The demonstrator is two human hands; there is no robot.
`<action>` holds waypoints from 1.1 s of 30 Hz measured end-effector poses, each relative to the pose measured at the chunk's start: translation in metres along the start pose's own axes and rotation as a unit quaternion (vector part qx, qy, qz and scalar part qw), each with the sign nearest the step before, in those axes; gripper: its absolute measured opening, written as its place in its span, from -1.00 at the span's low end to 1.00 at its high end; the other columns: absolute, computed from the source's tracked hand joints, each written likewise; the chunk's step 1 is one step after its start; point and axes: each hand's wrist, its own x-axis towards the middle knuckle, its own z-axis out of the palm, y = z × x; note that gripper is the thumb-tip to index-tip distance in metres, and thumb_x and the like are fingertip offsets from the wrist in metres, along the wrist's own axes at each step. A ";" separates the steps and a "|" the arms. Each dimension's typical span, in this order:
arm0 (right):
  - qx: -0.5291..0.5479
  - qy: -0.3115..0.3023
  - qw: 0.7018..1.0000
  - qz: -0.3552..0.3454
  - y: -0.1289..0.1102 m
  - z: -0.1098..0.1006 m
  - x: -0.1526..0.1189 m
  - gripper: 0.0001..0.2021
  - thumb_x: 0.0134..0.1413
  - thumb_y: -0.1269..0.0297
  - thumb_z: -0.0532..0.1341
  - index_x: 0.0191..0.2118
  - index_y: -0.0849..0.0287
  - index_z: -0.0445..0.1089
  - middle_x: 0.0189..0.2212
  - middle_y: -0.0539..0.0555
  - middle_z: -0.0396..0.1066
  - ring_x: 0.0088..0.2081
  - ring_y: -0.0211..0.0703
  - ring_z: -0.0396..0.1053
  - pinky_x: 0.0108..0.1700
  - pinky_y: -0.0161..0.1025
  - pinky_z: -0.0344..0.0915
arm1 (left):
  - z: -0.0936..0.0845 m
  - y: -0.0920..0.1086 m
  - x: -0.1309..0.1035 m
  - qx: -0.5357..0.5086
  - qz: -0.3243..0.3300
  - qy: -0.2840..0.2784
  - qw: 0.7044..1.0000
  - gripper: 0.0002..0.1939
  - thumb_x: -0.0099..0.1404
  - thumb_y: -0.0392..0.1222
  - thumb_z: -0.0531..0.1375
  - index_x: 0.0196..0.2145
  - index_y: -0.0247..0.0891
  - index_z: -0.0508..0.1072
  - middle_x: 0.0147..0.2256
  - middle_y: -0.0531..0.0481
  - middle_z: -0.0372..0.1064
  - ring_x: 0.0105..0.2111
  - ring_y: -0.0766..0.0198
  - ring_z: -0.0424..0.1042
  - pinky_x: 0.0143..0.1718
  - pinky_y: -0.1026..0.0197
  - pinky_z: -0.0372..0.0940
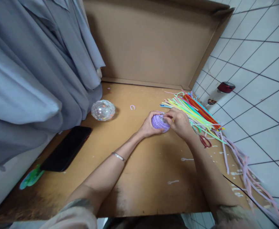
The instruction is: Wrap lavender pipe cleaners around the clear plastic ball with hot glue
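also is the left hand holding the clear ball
No, the left hand holds the purple ball, while the clear ball sits apart on the table.

Head camera: above near edge of table [139, 178], close, facing forward and down past hands [147, 126] toward cardboard panel [151, 44].

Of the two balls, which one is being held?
The purple ball, held in the left hand, with the right hand at it; the clear ball sits untouched on the table.
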 end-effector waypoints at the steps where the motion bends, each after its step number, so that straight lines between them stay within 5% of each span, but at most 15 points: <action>1: -0.002 -0.003 1.000 0.001 0.000 0.000 0.000 -0.78 0.20 0.39 0.15 -0.28 0.22 0.57 -0.30 0.18 0.52 -0.24 -0.07 0.42 -0.13 -0.20 0.26 | 0.000 0.000 0.000 -0.001 0.000 0.001 1.000 -0.23 -0.15 -0.15 0.51 0.01 -0.19 0.31 0.14 -0.20 0.33 0.19 -0.05 0.34 0.27 -0.15 0.19; 33: 0.113 -0.013 0.991 -0.065 0.026 0.019 0.003 -0.84 0.15 0.40 0.17 -0.38 0.19 0.50 -0.36 0.13 0.46 -0.28 -0.10 0.39 -0.18 -0.21 0.25 | -0.003 -0.002 0.000 0.001 -0.002 -0.011 1.000 -0.21 -0.14 -0.18 0.50 0.03 -0.19 0.29 0.18 -0.22 0.28 0.21 -0.03 0.32 0.28 -0.14 0.18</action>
